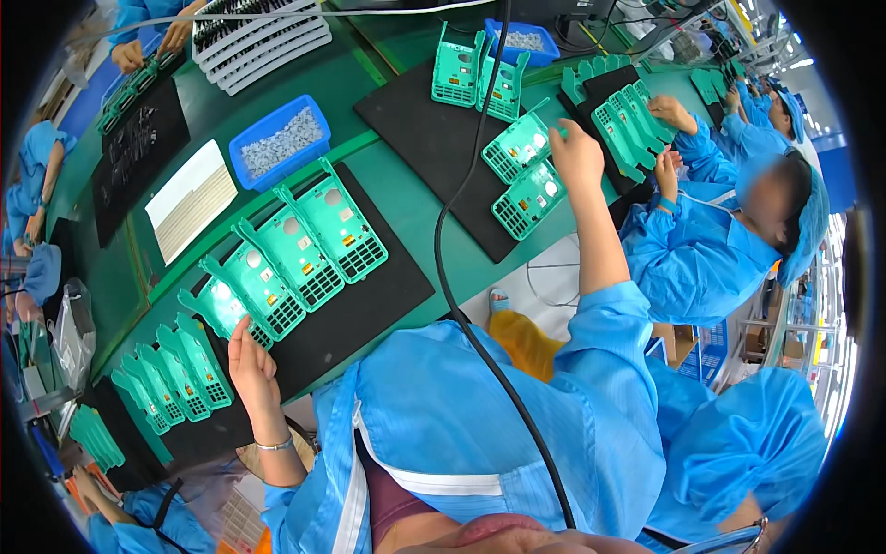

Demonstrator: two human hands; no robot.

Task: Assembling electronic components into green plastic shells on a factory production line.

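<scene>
My left hand [251,374] is at the near left end of a row of green plastic housings. Its index finger reaches up to the near edge of the leftmost housing [221,303], and its other fingers are slightly bent. Beside that one lie more housings [346,222] with grid ends and small orange and silver parts, on a black mat [383,300]. Further right, my right hand [580,157] is closed at the right edge of a green housing [517,146]; its fingertips are partly hidden. Just below it lies another similar housing [531,198].
A blue bin [242,164] of small grey pieces stands behind the row, next to a white striped sheet [191,201]. A black cable [441,249] hangs across the view. At right, a co-worker [711,240] handles green housings [632,129]. Stacked white trays [263,46] stand far left.
</scene>
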